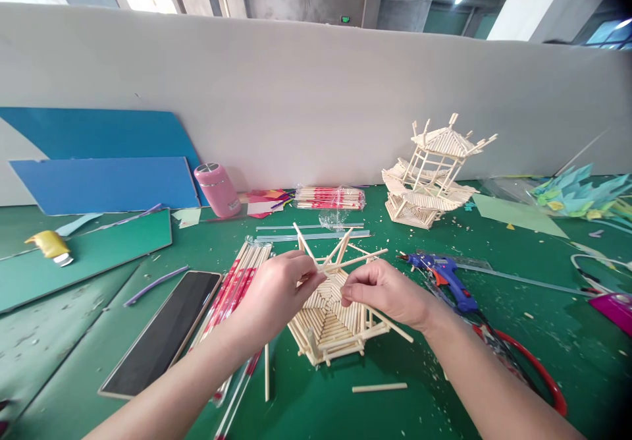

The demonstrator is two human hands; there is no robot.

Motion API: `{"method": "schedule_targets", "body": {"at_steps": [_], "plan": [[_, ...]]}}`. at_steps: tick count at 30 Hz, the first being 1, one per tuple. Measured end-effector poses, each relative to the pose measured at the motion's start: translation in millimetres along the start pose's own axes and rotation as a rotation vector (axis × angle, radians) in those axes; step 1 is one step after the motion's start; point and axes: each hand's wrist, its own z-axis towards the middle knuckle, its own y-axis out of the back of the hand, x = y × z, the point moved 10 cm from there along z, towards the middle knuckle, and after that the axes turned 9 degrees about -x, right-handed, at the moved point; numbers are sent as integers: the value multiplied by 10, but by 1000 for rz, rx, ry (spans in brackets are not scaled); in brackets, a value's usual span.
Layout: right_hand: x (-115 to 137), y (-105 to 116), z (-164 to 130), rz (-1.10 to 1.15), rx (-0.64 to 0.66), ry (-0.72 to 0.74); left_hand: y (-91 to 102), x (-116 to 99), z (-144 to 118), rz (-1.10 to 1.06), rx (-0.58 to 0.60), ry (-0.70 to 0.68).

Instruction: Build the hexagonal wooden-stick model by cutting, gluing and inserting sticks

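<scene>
A hexagonal wooden-stick frame point(340, 344), its inside filled with concentric rows of short sticks, sits on the table between my hands. Several sticks rise from its far side. My left hand point(281, 288) is closed over the frame's left side, its fingertips pinching the end of a thin wooden stick point(363, 257) that slants up to the right. Over the right side, my right hand point(385, 293) is closed, thumb and forefinger pressed together; what lies between them is too small to make out. Another stick point(397, 329) sticks out below this hand toward the lower right.
A finished-looking stick pavilion point(429, 176) stands at the back right. Near my right forearm lie a blue glue gun point(447, 278) and red-handled pliers point(536, 361). Bagged sticks point(241, 282), a phone point(165, 334), a pink cup point(217, 190) and a yellow cutter point(49, 246) are leftward.
</scene>
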Motion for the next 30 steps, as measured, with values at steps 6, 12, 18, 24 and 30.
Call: {"method": "schedule_targets", "body": {"at_steps": [6, 12, 18, 24, 30], "plan": [[-6, -9, 2, 3, 2, 2, -9, -14, -6, 4, 8, -11], [-16, -7, 1, 6, -10, -1, -28, 13, -13, 9, 25, -4], [-30, -7, 8, 4, -7, -5, -12, -6, -7, 9, 9, -16], [-28, -10, 5, 0, -3, -3, -5, 2, 4, 3, 3, -7], [-43, -11, 6, -2, -6, -5, 7, -13, -8, -1, -12, -16]]}}
